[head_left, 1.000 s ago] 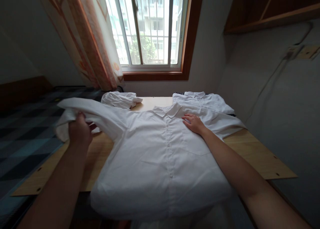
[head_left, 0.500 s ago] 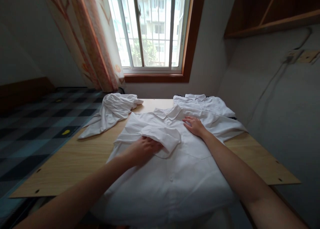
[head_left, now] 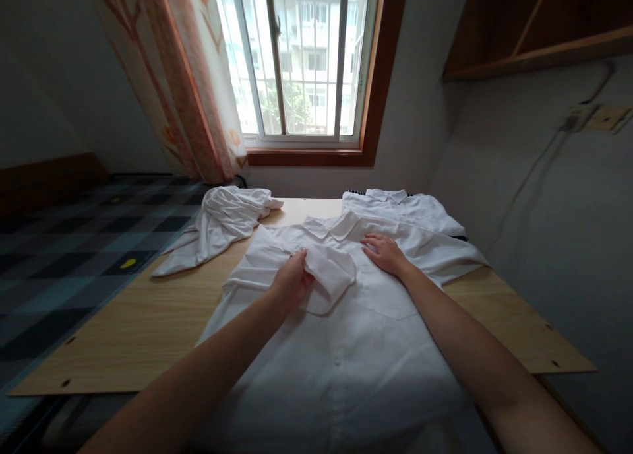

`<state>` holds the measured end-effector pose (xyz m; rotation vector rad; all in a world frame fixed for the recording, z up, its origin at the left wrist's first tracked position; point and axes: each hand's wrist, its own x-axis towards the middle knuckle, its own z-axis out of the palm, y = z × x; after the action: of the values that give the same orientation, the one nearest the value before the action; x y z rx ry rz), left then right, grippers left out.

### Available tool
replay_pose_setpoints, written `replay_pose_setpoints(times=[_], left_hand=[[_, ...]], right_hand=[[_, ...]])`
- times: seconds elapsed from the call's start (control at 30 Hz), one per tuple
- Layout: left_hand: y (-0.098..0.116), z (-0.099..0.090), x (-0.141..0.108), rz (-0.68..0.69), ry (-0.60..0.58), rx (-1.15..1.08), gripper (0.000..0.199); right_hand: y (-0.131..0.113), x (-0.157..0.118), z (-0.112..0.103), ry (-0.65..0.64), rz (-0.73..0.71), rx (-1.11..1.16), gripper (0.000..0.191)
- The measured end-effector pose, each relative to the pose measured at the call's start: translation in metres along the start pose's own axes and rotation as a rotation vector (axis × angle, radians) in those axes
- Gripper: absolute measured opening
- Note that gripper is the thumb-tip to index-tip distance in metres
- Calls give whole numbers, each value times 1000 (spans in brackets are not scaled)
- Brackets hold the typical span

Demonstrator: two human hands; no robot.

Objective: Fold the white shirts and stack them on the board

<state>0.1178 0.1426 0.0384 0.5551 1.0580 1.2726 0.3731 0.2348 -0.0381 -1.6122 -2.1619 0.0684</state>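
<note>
A white button-up shirt (head_left: 341, 348) lies front side up across the board, its collar (head_left: 331, 225) at the far end and its lower part at the near edge. One sleeve (head_left: 333, 269) is folded in over the chest. My left hand (head_left: 293, 279) is closed on the edge of that sleeve, with thumb and fingers pinching the cloth. To the right of the collar, my right hand (head_left: 383, 251) rests on the shirt's upper chest, fingers stretched out. The other sleeve (head_left: 445, 253) reaches out to the right.
The shirt lies on a pale wooden board (head_left: 138, 335). A crumpled white garment (head_left: 225, 216) sits at the far left, and folded white shirts (head_left: 405, 210) at the far right. A checked bed (head_left: 99, 243) adjoins on the left. Behind stand a curtain (head_left: 182, 78) and a window (head_left: 306, 64).
My left hand has risen slightly from lying flat under the sleeve's edge to pinching that edge. My right hand has stayed in place on the shirt.
</note>
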Motion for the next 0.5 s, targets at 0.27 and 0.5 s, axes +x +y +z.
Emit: replay_pose_setpoints(times=[0.27,0.5], left_hand=[[-24,0,-70,385,-825,690,45],[-9,-40,-67,757,-1129,1431,38]], right_hand=[[10,4,4,11,-9,45,32],[8,2,0,-4,-13,66,32]])
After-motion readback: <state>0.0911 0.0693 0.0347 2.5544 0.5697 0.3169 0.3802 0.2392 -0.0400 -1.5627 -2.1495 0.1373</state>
